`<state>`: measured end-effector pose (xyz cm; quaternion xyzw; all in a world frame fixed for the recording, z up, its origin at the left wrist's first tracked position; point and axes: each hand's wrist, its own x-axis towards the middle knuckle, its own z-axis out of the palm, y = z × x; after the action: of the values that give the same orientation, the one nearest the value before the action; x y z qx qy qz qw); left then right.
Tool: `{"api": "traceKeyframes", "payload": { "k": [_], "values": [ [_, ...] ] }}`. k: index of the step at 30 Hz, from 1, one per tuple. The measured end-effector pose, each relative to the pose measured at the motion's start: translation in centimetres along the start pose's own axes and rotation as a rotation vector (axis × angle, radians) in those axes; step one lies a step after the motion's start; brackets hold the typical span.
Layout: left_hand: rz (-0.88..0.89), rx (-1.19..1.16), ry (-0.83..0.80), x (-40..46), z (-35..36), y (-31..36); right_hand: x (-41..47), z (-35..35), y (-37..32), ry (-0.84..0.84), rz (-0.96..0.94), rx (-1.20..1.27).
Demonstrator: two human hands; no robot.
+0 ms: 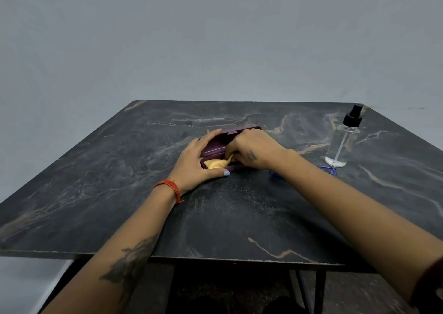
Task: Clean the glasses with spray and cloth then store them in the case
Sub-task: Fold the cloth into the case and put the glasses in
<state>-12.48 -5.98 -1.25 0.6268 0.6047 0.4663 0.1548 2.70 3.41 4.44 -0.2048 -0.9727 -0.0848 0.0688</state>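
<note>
Dark marble-look table [143, 169]. Maroon glasses case [223, 143] mid-table, lid open. Left hand [196, 162] cups the case's left end, fingers straight along the lid. Right hand [254, 150] pinches the yellow cloth [215, 163] inside the case. Clear spray bottle [342, 138] upright, far right. Blue item [328, 170] beside the bottle, mostly hidden by the right forearm; can't tell what it is.

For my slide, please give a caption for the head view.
Left hand steadies the open case; right hand pinches the yellow cloth inside.
</note>
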Motion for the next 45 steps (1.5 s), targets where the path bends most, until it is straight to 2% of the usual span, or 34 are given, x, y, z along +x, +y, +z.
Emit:
{"api": "traceKeyframes", "payload": {
  "k": [7,10,14,16,18,21,27,37,39,43,45],
  "values": [
    [-0.018,0.006,-0.014,0.0,0.0,0.2,-0.5,-1.2,0.9,-0.161,0.058,0.158],
    [-0.023,0.017,-0.017,0.0,0.0,0.2,-0.7,-1.8,1.4,-0.191,0.095,0.151],
    [-0.021,0.01,-0.014,0.0,0.0,0.2,-1.1,-1.6,1.1,-0.084,0.081,-0.051],
    [-0.018,-0.01,-0.016,0.0,0.1,0.2,-1.4,-1.2,1.0,0.008,0.017,-0.162],
    [-0.014,-0.022,-0.017,-0.1,0.1,0.2,-1.6,-0.7,1.0,0.032,-0.031,-0.196],
    [-0.014,-0.024,-0.016,-0.1,0.1,0.2,-1.6,-0.4,1.2,-0.044,0.012,-0.135],
    [-0.023,-0.03,-0.021,-0.1,0.1,0.3,-2.0,-1.6,1.5,-0.209,0.15,0.139],
    [-0.021,-0.007,-0.001,-0.1,0.1,0.3,-2.6,0.5,0.7,-0.337,0.178,0.158],
    [-0.019,-0.005,-0.001,-0.2,0.1,0.3,-2.8,0.7,0.8,-0.307,0.174,0.174],
    [-0.004,0.002,0.002,-0.2,0.0,0.3,-3.8,0.2,-0.8,-0.061,0.108,0.214],
    [0.003,0.005,-0.001,-0.2,0.0,0.3,-4.1,0.6,-2.0,-0.046,0.044,0.238]
  ]
}}
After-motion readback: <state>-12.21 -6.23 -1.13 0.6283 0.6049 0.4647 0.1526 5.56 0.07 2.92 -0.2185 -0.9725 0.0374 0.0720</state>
